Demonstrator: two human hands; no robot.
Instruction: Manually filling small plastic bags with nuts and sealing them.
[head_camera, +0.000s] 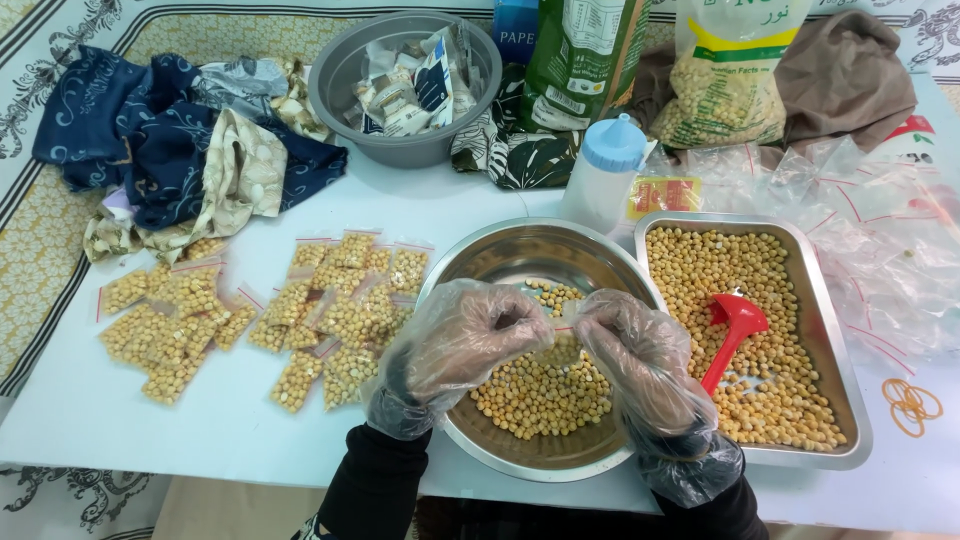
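Observation:
Both my hands wear clear plastic gloves and meet above a round steel bowl (480, 262) part full of chickpeas. My left hand (462, 340) and my right hand (640, 350) pinch the two ends of a small clear zip bag (562, 326) between them. The bag is mostly hidden by my fingers. A rectangular steel tray (836, 340) of chickpeas lies to the right, with a red scoop (733, 328) resting in it.
Several filled small bags (330, 315) lie in two groups at left. A grey bowl (340, 75) of packets stands at the back, beside crumpled cloth (180, 140), a white bottle with blue cap (605, 170), chickpea sacks (725, 90) and empty bags (880, 230). Orange rubber bands (912, 405) lie at right.

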